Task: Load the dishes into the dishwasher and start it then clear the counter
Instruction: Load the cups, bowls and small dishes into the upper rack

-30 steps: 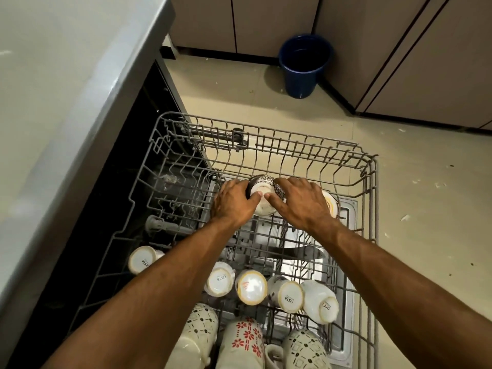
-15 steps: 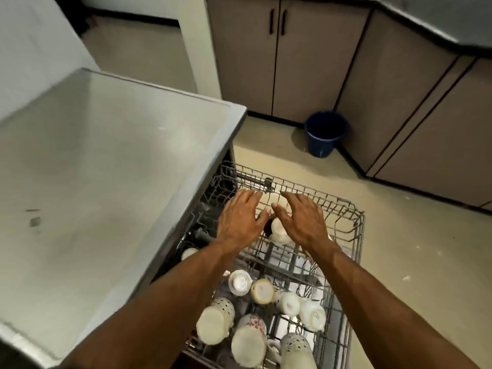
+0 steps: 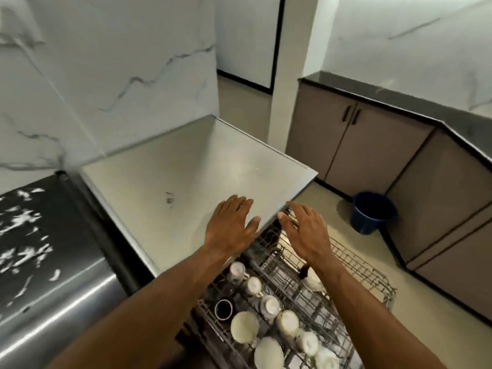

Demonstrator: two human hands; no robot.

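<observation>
The grey wire dishwasher rack [image 3: 354,265] is pulled out below the steel dishwasher top [image 3: 202,177]. Several upturned white cups [image 3: 245,327] and mugs stand in its near part, and a small bowl [image 3: 312,280] sits further back, partly hidden by my right forearm. My left hand [image 3: 230,227] hovers with flat, spread fingers over the front edge of the steel top and holds nothing. My right hand [image 3: 306,230] is raised above the far part of the rack, fingers straight and spread, also holding nothing.
A blue bucket [image 3: 372,213] stands on the floor by the brown cabinets [image 3: 354,147] at the right. A dark speckled counter [image 3: 29,235] with a shiny steel front lies at the left. Marble wall behind; a doorway opens at the back.
Both hands let go of the small bowl in the rack and rose with fingers spread. My view swung up and left, bringing the steel top and wall into sight.
</observation>
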